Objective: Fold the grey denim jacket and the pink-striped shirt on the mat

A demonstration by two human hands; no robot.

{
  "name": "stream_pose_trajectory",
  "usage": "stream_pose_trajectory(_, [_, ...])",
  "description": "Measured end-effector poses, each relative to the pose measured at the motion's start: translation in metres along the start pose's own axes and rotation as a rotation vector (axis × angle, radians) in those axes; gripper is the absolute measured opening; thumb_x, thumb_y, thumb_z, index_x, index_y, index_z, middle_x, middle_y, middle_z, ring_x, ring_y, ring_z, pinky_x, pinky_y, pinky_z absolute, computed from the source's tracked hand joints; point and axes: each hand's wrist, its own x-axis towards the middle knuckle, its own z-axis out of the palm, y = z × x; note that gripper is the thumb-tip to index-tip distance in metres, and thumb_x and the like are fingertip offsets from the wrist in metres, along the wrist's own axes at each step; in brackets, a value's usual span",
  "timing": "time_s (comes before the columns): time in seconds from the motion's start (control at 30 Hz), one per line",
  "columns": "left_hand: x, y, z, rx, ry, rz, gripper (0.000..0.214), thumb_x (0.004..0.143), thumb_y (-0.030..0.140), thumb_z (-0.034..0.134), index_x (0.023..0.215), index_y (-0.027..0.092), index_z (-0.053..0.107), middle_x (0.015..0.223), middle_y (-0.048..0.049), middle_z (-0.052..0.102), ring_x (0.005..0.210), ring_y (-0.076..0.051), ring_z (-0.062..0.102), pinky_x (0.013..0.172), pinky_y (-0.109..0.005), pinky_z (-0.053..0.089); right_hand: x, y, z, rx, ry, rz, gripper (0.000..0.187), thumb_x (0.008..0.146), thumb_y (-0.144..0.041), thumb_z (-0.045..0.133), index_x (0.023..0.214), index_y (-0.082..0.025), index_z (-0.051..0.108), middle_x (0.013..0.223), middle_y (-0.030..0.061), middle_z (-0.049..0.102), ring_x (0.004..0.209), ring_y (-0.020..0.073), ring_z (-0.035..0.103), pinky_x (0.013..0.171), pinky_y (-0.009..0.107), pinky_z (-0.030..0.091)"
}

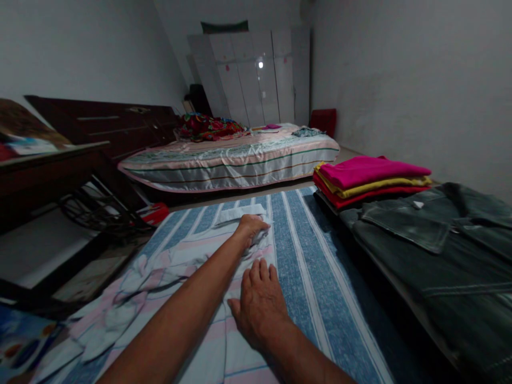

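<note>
A pale shirt [208, 242] with pink and blue stripes lies spread on a blue-and-white striped cloth [296, 234]. Its far end has a flat band [240, 212] that looks like a collar. My left hand [253, 228] reaches forward to the shirt's upper right edge, its fingers curled onto the fabric there; the fingertips are partly hidden. Closer to me, my right hand [262, 304] rests palm down on the shirt's right side, fingers stretched out. The shirt's left part is rumpled, with loose folds [132, 293].
Folded pink, yellow and red clothes [372, 173] are stacked at the right, beside dark green denim garments [420, 245]. A bed [240, 165] stands beyond. At left is a dark table [52, 160] with a treadle wheel below. A wardrobe [252, 80] stands at the back.
</note>
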Motion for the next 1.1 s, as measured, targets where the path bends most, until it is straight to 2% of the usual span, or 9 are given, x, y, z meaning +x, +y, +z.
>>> stream_pose_trajectory(0.23, [0.010, 0.006, 0.004, -0.093, 0.003, -0.009, 0.015, 0.054, 0.016, 0.071, 0.064, 0.014, 0.059, 0.053, 0.0026, 0.058, 0.050, -0.013, 0.057, 0.051, -0.024, 0.045, 0.000, -0.001, -0.002, -0.005, 0.004, 0.003, 0.065, 0.088, -0.045, 0.047, 0.133, 0.002, 0.043, 0.141, 0.0280, 0.035, 0.135, 0.0379, 0.023, 0.109, 0.054, 0.020])
stream_pose_trajectory(0.5, [0.043, 0.023, 0.005, 0.022, -0.017, -0.008, 0.017, 0.050, 0.011, 0.073, 0.058, 0.013, 0.058, 0.051, 0.0014, 0.056, 0.054, -0.015, 0.054, 0.053, -0.030, 0.045, -0.001, 0.000, 0.000, -0.017, 0.014, -0.008, 0.065, 0.089, -0.045, 0.046, 0.133, 0.003, 0.043, 0.140, 0.0284, 0.037, 0.135, 0.0388, 0.025, 0.109, 0.056, 0.021])
stream_pose_trajectory(0.7, [0.054, 0.029, 0.007, 0.066, -0.072, 0.045, 0.019, 0.046, 0.006, 0.074, 0.055, 0.012, 0.058, 0.049, 0.0036, 0.053, 0.051, -0.013, 0.051, 0.052, -0.026, 0.043, 0.000, 0.001, -0.001, -0.019, -0.007, -0.014, 0.064, 0.090, -0.045, 0.043, 0.133, 0.003, 0.043, 0.141, 0.0284, 0.035, 0.135, 0.0389, 0.024, 0.109, 0.055, 0.019])
stream_pose_trajectory(0.8, [0.058, 0.027, 0.006, 0.050, -0.068, 0.071, 0.020, 0.047, 0.004, 0.071, 0.060, 0.013, 0.059, 0.049, 0.0046, 0.053, 0.049, -0.011, 0.051, 0.050, -0.023, 0.041, 0.000, 0.001, 0.000, -0.006, 0.000, -0.005, 0.064, 0.090, -0.045, 0.044, 0.133, 0.003, 0.044, 0.140, 0.0289, 0.035, 0.135, 0.0389, 0.023, 0.109, 0.056, 0.018])
stream_pose_trajectory(0.97, [0.062, 0.010, 0.002, 0.036, -0.015, 0.125, 0.022, 0.051, 0.005, 0.069, 0.069, 0.013, 0.062, 0.048, 0.0065, 0.050, 0.046, -0.007, 0.045, 0.047, -0.020, 0.034, -0.001, 0.001, 0.002, 0.016, 0.034, 0.024, 0.064, 0.089, -0.046, 0.046, 0.134, 0.000, 0.044, 0.142, 0.0282, 0.033, 0.135, 0.0399, 0.023, 0.109, 0.055, 0.020])
stream_pose_trajectory(1.1, [0.059, 0.003, 0.000, 0.038, -0.046, 0.150, 0.021, 0.054, 0.010, 0.070, 0.073, 0.014, 0.064, 0.049, 0.0065, 0.051, 0.046, -0.007, 0.043, 0.047, -0.019, 0.033, -0.001, 0.002, 0.006, 0.013, 0.065, 0.057, 0.065, 0.088, -0.047, 0.047, 0.134, -0.001, 0.044, 0.142, 0.0281, 0.033, 0.135, 0.0409, 0.022, 0.109, 0.056, 0.021])
